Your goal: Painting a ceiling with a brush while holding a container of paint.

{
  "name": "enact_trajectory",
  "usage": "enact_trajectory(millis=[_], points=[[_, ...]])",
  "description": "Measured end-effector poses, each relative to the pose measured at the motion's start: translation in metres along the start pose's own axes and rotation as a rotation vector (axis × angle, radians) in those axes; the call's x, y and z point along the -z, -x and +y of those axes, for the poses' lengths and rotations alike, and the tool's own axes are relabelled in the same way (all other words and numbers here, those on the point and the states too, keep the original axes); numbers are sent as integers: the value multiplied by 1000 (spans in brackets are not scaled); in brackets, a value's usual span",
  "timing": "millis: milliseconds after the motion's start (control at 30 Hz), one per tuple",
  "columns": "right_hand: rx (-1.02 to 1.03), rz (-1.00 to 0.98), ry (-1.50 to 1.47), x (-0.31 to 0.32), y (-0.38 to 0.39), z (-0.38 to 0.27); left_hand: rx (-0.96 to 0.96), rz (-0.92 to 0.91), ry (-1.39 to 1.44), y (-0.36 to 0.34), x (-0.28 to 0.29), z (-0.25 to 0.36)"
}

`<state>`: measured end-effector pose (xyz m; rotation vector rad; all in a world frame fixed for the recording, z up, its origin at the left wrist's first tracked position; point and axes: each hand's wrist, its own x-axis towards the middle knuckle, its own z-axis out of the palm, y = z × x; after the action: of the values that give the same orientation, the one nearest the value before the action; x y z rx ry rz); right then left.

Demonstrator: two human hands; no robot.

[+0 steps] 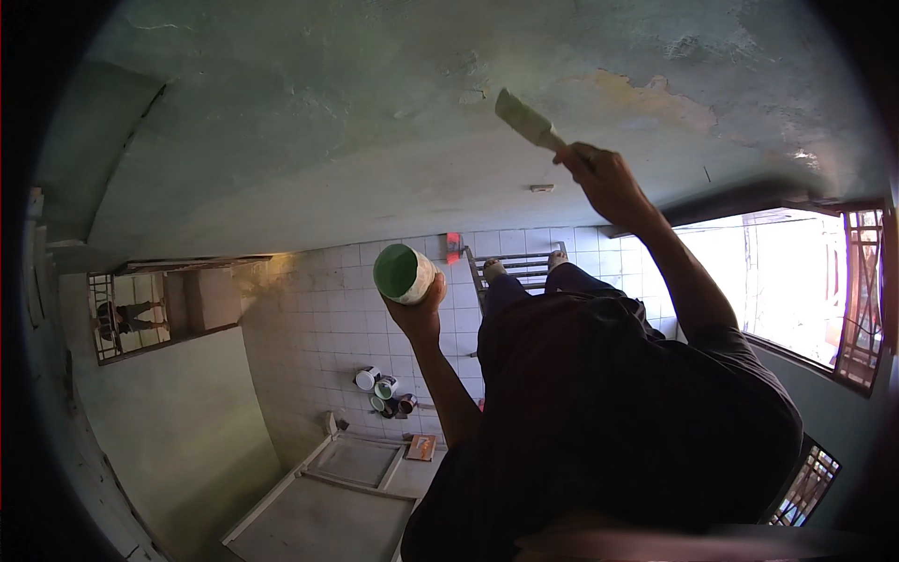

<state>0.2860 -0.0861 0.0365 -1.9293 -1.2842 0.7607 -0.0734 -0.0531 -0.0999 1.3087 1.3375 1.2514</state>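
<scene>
My right hand is raised up to the wall, its fingers closed round the handle of a flat paintbrush. The wide bristle end points up and left, close to the pale green wall; whether it touches the surface I cannot tell. A bare, yellowish peeling patch lies to the right of the brush. Lower and to the left, my left hand grips a paint pot from below and the side. The pot is whitish outside and green inside, with its mouth tilted toward me.
My feet stand on a slatted bench above the white tiled floor. A red object lies by the wall. Several paint cans cluster lower left, near a framed panel carrying an orange box. A bright window opens at right.
</scene>
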Motion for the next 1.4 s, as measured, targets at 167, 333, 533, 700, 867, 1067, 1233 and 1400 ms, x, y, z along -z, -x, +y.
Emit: enact_trajectory(millis=[167, 333, 533, 700, 867, 1067, 1233, 1400], points=[[237, 88, 69, 7, -30, -22, -19, -69, 22, -4, -17, 1], [270, 200, 172, -7, -49, -9, -53, -66, -14, -1, -26, 4], [179, 251, 173, -3, -33, -2, -52, -66, -31, 3, -19, 1], [210, 266, 117, -19, -35, -7, -71, -63, -60, 1, -17, -7], [291, 304, 143, -32, -52, 14, -60, -89, -34, -1, -21, 2], [194, 346, 39, -45, -32, 14, -61, -82, -21, 1, -22, 4], [201, 387, 69, -53, -36, 26, -54, -139, -31, -5, -23, 0], [119, 362, 39, -44, -17, 18, -94, -153, -54, -7, -29, 2]])
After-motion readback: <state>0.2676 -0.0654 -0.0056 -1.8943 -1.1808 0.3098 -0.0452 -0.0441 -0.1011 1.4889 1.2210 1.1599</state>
